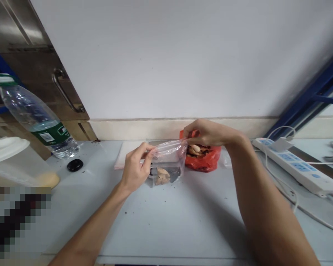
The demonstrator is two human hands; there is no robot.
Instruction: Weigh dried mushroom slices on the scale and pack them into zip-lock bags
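Note:
A clear zip bag point(172, 157) hangs between my two hands, with a few dried brown pieces point(162, 176) at its bottom. My left hand point(137, 164) pinches the upper left corner of the bag between thumb and fingers. At the upper right corner, my right hand point(202, 133) is closed on the bag's edge. Just right of the bag sits a red plastic bag point(205, 162), its top open on dried brown bits and a pale lump. My right hand is above this red bag and hides part of it.
On the left stand a water bottle point(41, 118) with a green label and a whitish lidded container point(11, 159); a black round cap point(75, 165) lies nearby. White sheets point(124, 153) lie behind my left hand. A power strip point(299, 164) with cables occupies the right. Dark crumbs dot the table point(155, 229).

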